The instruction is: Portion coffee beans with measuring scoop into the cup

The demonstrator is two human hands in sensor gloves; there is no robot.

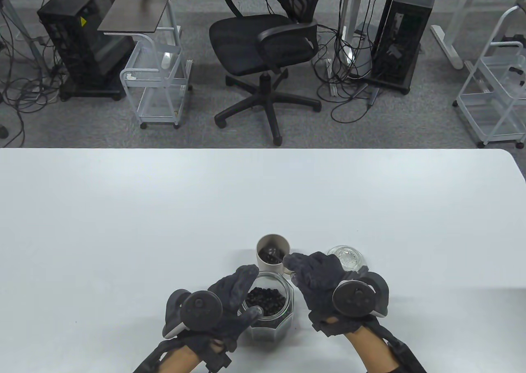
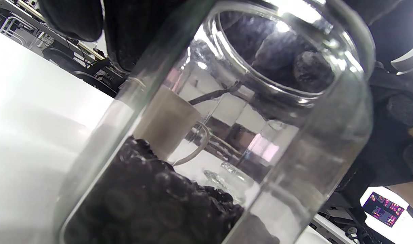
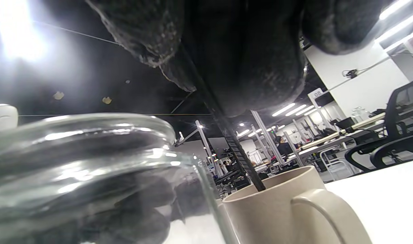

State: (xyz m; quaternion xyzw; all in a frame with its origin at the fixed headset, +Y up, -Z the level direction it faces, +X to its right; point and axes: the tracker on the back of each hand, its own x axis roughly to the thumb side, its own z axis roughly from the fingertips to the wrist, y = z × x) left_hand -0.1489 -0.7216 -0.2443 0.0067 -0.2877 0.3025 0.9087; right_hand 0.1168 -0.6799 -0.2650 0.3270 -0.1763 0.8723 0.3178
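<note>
An open glass jar (image 1: 269, 307) of dark coffee beans (image 1: 267, 300) stands near the table's front edge. My left hand (image 1: 230, 303) is curled round its left side; the jar wall (image 2: 206, 135) and beans (image 2: 152, 200) fill the left wrist view. Just behind the jar is a beige cup (image 1: 272, 253) with beans inside. My right hand (image 1: 316, 272) pinches the thin dark handle of the measuring scoop (image 3: 240, 156), whose bowl (image 1: 271, 252) is down inside the cup (image 3: 287, 206). The jar rim (image 3: 81, 135) lies at the left of the right wrist view.
A clear glass lid (image 1: 347, 258) lies on the white table (image 1: 164, 208) right of the cup, behind my right hand. Beyond the far table edge are an office chair (image 1: 267, 44), wire carts (image 1: 156, 85) and computer towers on the floor.
</note>
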